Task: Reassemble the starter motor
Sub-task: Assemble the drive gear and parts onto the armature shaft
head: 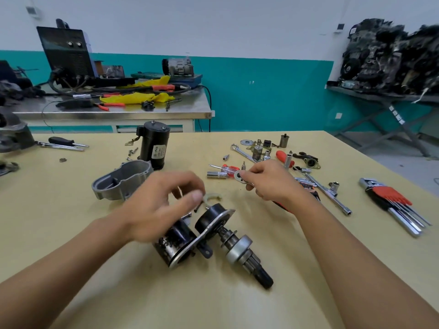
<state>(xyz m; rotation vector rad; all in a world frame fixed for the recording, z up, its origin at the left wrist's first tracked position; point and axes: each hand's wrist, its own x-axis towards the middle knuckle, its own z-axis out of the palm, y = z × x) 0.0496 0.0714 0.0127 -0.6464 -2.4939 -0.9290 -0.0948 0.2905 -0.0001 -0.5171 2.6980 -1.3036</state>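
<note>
The partly assembled starter [213, 231] lies on the yellow table [166, 300]: two black cylinders joined by a metal plate, with the pinion shaft [244, 255] pointing toward me on the right. My left hand [161, 205] hovers just above its far end, blurred, fingers loosely curved and holding nothing I can see. My right hand [268, 181] grips a small ratchet wrench [239, 175], its head sticking out to the left. A pale C-shaped piece [212, 197] lies between my hands. The black motor body [154, 146] stands upright further back, beside the grey aluminium housing [121, 181].
Sockets, a spanner, a red screwdriver [228, 167] and small parts are scattered at the back right. A T-handle wrench [325, 191] and a hex key set [392, 203] lie to the right. Screwdrivers [64, 142] lie at the far left. A cluttered steel bench [114, 110] stands behind.
</note>
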